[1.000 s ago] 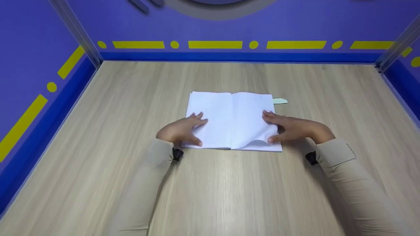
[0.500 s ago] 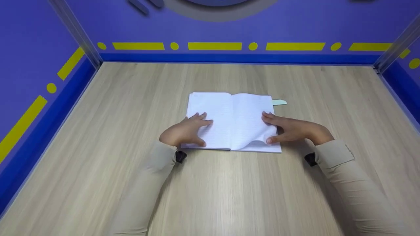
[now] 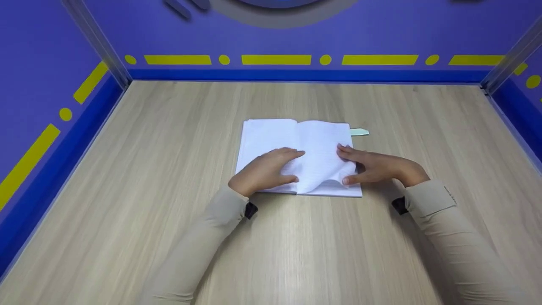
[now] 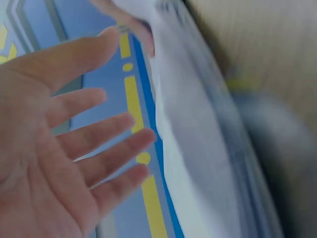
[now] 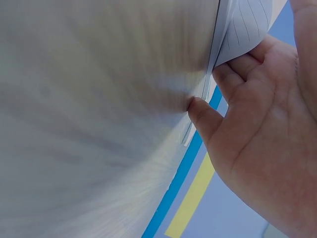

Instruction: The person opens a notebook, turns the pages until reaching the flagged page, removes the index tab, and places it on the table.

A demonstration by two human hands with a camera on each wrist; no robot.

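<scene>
An open notebook (image 3: 322, 135) with lined white pages lies on the table. My left hand (image 3: 266, 171) is over its left page near the middle fold, fingers extended. In the left wrist view my left hand (image 4: 64, 144) shows its palm, fingers spread and holding nothing. At the right edge my right hand (image 3: 374, 167) holds the right page, whose lower part bulges up beside the thumb. In the right wrist view my right hand (image 5: 262, 119) has several fingertips partly hidden behind the curling page (image 5: 245, 29). A pale green strip (image 3: 360, 132) sticks out at the upper right.
The wood-grain table (image 3: 271, 254) extends around the notebook. A purple-blue wall (image 3: 271, 42) with yellow dashes and dots borders the back, and similar panels stand at both sides. Dark wrist devices (image 3: 250, 210) sit at the sleeve cuffs.
My left hand has slid right, from the notebook's left edge across the left page toward the middle fold. My right hand keeps its place and the right page stays bulged.
</scene>
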